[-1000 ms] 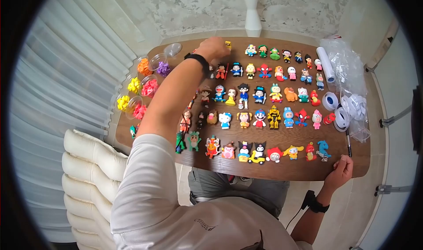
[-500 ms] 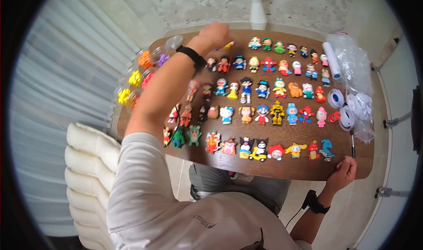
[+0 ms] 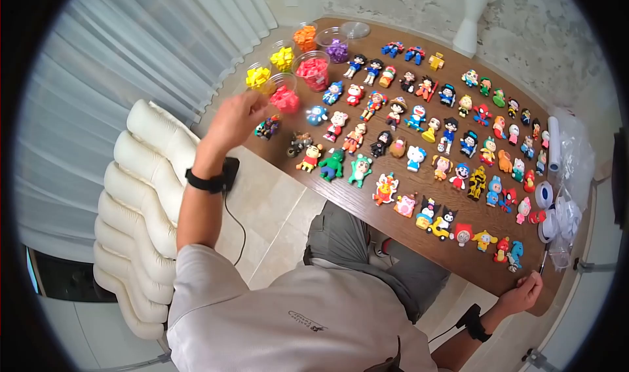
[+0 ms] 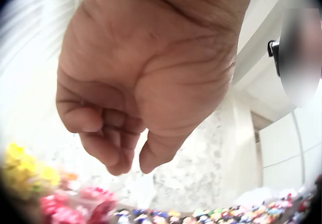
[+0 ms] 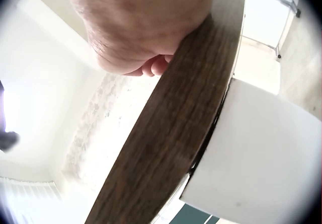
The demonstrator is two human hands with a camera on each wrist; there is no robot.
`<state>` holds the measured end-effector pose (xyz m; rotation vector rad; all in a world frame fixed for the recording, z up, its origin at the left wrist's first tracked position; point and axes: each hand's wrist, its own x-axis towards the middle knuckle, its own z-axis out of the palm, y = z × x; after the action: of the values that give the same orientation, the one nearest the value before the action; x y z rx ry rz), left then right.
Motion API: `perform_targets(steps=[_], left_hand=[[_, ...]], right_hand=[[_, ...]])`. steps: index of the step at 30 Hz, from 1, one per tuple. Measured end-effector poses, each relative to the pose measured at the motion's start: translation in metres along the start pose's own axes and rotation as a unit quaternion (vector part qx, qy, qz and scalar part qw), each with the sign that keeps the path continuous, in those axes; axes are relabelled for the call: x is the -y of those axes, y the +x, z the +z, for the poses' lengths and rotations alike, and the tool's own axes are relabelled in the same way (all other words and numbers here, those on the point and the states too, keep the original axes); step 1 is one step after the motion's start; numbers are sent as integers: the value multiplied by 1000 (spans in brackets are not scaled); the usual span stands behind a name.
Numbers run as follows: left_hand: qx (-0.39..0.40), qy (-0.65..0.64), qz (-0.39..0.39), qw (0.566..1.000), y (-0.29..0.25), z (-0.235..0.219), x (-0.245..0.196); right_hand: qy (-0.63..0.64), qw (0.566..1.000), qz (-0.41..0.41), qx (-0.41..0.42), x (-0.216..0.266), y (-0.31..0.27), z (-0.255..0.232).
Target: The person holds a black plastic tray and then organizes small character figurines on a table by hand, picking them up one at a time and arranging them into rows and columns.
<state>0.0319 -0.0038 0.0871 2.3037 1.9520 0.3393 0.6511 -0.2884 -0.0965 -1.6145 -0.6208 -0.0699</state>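
Above the table's left edge, my left hand (image 3: 237, 120) hangs with loosely bent fingers, close to a clear cup of red pieces (image 3: 285, 99) and a small dark multicoloured figure (image 3: 267, 128). The left wrist view shows that hand (image 4: 146, 68) with a gap between thumb and fingers and nothing held. Rows of small colourful figures, among them a green one (image 3: 332, 165) and a yellow one (image 3: 477, 183), lie on the table. My right hand (image 3: 519, 295) rests, loosely curled, at the front right edge beside a thin dark pen (image 3: 544, 260); whether they touch is unclear.
More cups hold yellow (image 3: 282, 58), orange (image 3: 305, 38) and purple pieces (image 3: 337, 50), near a clear lid (image 3: 355, 30). A white roll (image 3: 554, 144), tape rolls (image 3: 544, 194) and clear plastic bags (image 3: 576, 156) lie at the right. A cream padded seat (image 3: 141, 215) stands left.
My left hand has come back from the table's far edge to its left edge near the cups. The head view has turned left, uncovering more figures and cups. My right hand stays by the pen.
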Motion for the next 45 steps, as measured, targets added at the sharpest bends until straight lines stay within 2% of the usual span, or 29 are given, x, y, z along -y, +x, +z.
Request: perform_targets(steps=[1,3,5,7,10,13,14,16,19,22,25,31,36,43,45], left_hand=[[-25,14,-24,999,-7,20,25],[-51,-2,-21,998,-20,51,62],[-54,-33,-22,998,-25,72,79],[-32,-78,-28,996,-28,80,83],[-52,-76,8,996,-27,84,84],[-54,-81,-68,993,-22,86,90],[-59,-68,-65,994,-22,86,92],[-66,-42,-62,995,-23,82,89],[-35,-18,-21,999,-29,82,82],[-94,19,41,995,-35,86,69],[-84,62,8,994,-34,92,65],[-91,55,39,994,-26,104,76],[-185,-5,104,977,-37,109,69],[-194,-85,46,976,-37,108,40],[-203,-76,51,975,-34,110,31]], right_hand=[[-11,1000,-3,1,-1,0,0],[-15,1000,-8,9,-1,1,-1],[-21,1000,-13,14,1,1,1],[-30,999,-16,15,3,1,2],[-33,999,-14,17,6,1,3],[-37,999,-23,12,5,0,4],[-39,999,-28,12,5,1,4],[-43,998,-35,13,6,0,4],[-45,998,-30,18,1,2,2],[-41,998,-33,19,2,1,3],[-36,999,-31,15,4,1,5],[-8,1000,-10,16,-4,2,1],[-15,999,-25,30,-6,1,-1],[18,999,-5,27,-5,0,-2],[30,999,-4,19,-7,0,0]])
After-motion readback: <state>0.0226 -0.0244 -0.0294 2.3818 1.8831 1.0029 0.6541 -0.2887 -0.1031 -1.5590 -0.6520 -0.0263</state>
